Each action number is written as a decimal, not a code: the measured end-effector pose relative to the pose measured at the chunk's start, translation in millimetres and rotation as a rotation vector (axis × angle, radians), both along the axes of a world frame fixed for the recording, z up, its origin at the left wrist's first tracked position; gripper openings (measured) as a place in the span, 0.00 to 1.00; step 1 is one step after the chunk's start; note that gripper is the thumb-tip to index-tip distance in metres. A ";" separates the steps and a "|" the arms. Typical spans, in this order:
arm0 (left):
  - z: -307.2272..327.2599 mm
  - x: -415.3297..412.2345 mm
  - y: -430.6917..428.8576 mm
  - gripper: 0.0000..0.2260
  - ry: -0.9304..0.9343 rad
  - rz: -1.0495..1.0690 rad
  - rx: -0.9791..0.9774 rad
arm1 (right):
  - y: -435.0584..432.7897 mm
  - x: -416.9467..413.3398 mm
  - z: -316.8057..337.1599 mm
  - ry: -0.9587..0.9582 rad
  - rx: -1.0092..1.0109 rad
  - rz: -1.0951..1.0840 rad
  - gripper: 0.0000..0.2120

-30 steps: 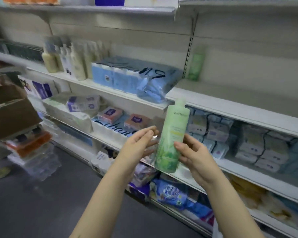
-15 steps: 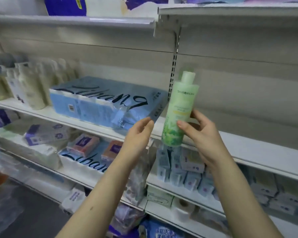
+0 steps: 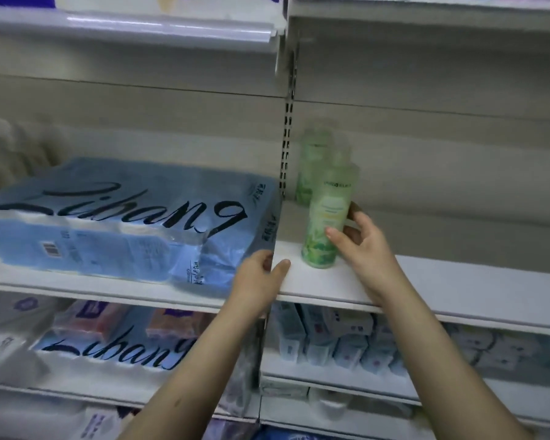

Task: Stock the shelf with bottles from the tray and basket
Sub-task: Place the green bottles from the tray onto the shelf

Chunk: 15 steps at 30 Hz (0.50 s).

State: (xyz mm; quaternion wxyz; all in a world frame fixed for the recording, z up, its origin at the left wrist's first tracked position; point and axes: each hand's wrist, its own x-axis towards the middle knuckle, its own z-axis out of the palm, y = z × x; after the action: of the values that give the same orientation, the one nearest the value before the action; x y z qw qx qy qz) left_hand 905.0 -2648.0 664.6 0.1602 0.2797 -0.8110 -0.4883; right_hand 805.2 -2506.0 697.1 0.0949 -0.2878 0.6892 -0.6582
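Just set green bottle [image 3: 326,217] on shelf [image 3: 458,281], 1 o'clock; nearly stocked. Keeping R hand [image 3: 365,249] grip clamped on it, L hand [image 3: 258,274] slack.

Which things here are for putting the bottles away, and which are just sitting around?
For the job:
- front green bottle, held by the right hand
- back green bottle, standing behind it
- white shelf
- left hand, resting at the shelf edge

Just sitting around:
- blue tissue pack
- small boxes on the shelf below
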 end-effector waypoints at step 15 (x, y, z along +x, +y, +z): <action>-12.5 0.0 -6.0 0.11 0.159 -0.033 0.235 | -28.5 -16.6 11.1 0.103 0.265 -0.138 0.24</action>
State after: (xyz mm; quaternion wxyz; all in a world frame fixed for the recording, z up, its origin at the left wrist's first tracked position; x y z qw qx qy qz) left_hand 904.9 -2654.0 652.1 0.1818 0.2436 -0.7374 -0.6032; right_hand 788.6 -2534.5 708.3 0.0510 -0.2579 0.7921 -0.5509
